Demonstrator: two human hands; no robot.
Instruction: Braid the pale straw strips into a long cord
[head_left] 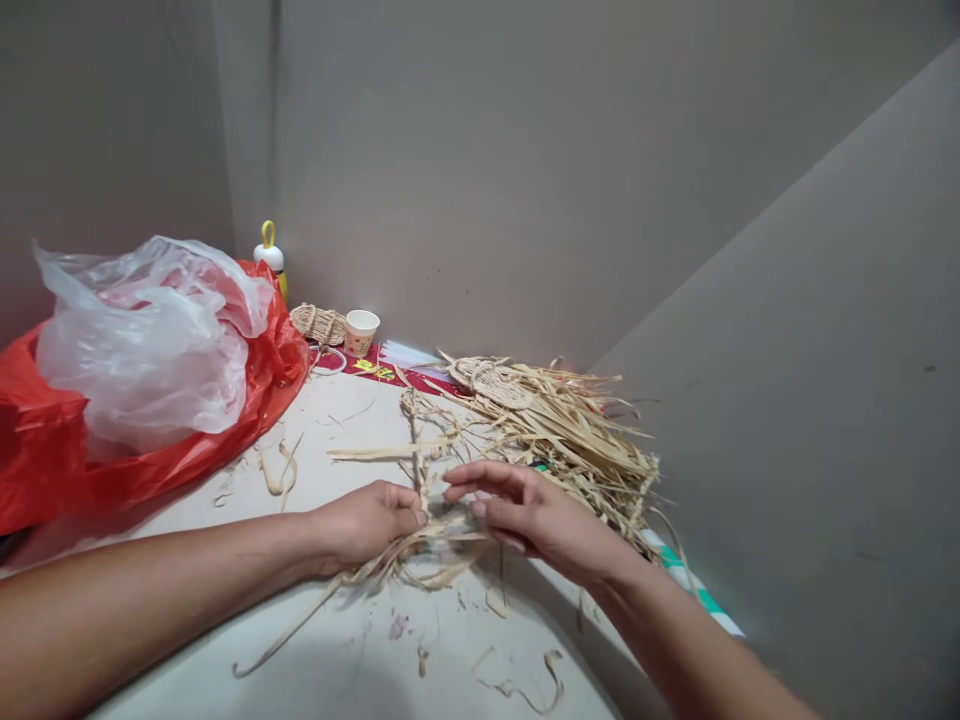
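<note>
My left hand (375, 525) pinches a braided straw cord (418, 450) near its lower end, over the pale tabletop. From that grip the cord runs away from me, and loose straw strands (442, 575) trail out below it. To the right of the cord, my right hand (529, 510) is held with its fingers apart and curved. I see nothing gripped in it, though strands pass close under its fingertips. Beyond the right hand lies a large bundle of dry straw (585, 435), with a flat woven straw piece (491, 382) on top.
At the left stands a red plastic bag (277, 400) with a clear plastic bag (157, 350) in it. A yellow-topped bottle (268, 255), a woven straw piece (319, 323) and a paper cup (361, 332) are at the back. Straw scraps (551, 680) litter the white table (315, 650); grey walls close behind.
</note>
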